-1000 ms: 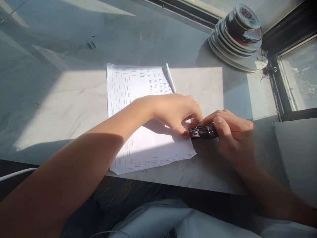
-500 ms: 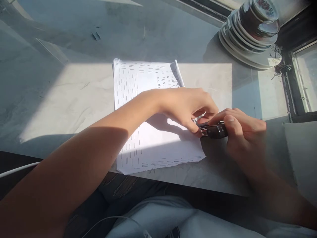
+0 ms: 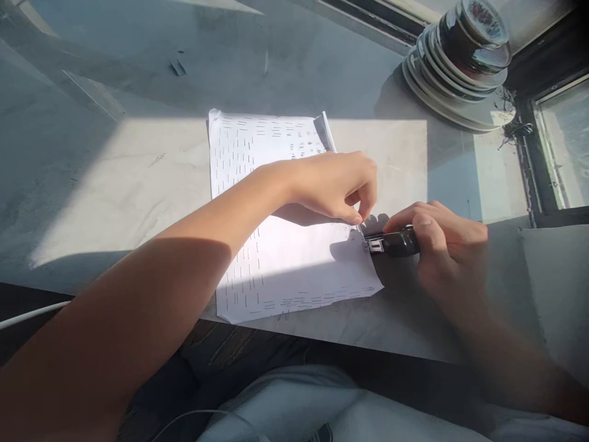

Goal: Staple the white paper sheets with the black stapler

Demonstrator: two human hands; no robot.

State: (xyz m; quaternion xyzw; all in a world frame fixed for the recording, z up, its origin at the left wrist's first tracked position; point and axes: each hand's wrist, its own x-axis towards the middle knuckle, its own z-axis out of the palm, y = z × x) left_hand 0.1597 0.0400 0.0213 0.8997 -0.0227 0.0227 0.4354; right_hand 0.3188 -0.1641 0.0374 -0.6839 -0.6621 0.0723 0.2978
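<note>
White paper sheets (image 3: 294,258) lie on the table, marked with rows of short dark lines that look like staples, plus some handwriting near the top right. My right hand (image 3: 444,242) is wrapped around a black stapler (image 3: 398,242), whose silver front end meets the right edge of the paper. Reaching across the sheets, my left hand (image 3: 340,184) is closed, thumb and forefinger pinching the paper's right edge just above the stapler. The upper right corner of the paper curls up.
A stack of plates (image 3: 442,98) with dark round containers (image 3: 476,40) on top stands at the back right by the window. Small bent metal pieces (image 3: 177,66), perhaps staples, lie on the marble-like table (image 3: 151,147). A white cable (image 3: 34,314) runs at the left.
My left hand has drawn back up and to the left from the stapler's front, uncovering its silver end. My right hand with the stapler has stayed nearly in place.
</note>
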